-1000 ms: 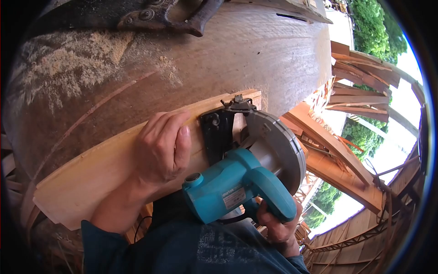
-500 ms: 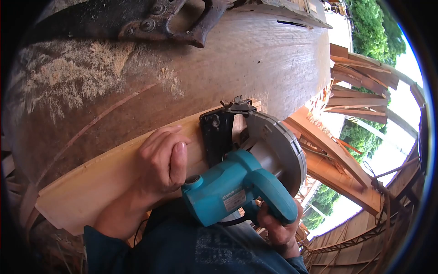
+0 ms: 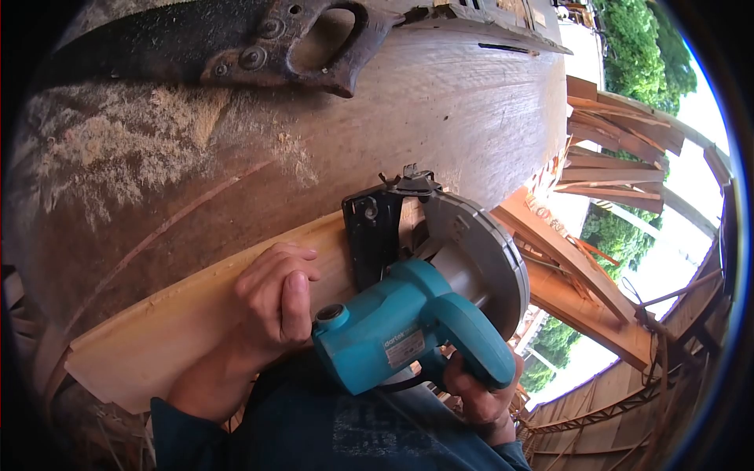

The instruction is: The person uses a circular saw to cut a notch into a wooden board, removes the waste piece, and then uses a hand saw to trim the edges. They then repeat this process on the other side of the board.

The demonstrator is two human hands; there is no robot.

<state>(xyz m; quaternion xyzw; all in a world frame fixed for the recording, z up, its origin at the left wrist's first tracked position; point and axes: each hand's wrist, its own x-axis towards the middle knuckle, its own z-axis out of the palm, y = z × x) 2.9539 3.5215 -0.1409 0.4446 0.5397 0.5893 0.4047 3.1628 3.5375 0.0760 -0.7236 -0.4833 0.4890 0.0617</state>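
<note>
A teal circular saw (image 3: 377, 334) with a silver guard rests its black base plate on the right end of a pale wooden board (image 3: 181, 314). My right hand (image 3: 481, 396) is wrapped round the saw's rear handle. Just left of the saw motor, my left hand (image 3: 275, 294) grips the board with curled fingers, its thumb pointing up. The board lies along the near edge of a brown worktop (image 3: 393, 118). The blade and the part of the board under the saw are hidden.
A hand saw (image 3: 290, 47) with a worn wooden handle lies at the top left of the worktop, beside scattered sawdust (image 3: 118, 149). Stacked timber (image 3: 620, 157) and large beams (image 3: 573, 275) stand to the right, with trees beyond.
The hand saw and worktop appear slightly lower in view. The board's left end also sits a little lower and further right. Both hands keep their holds, and the circular saw is nearly unmoved.
</note>
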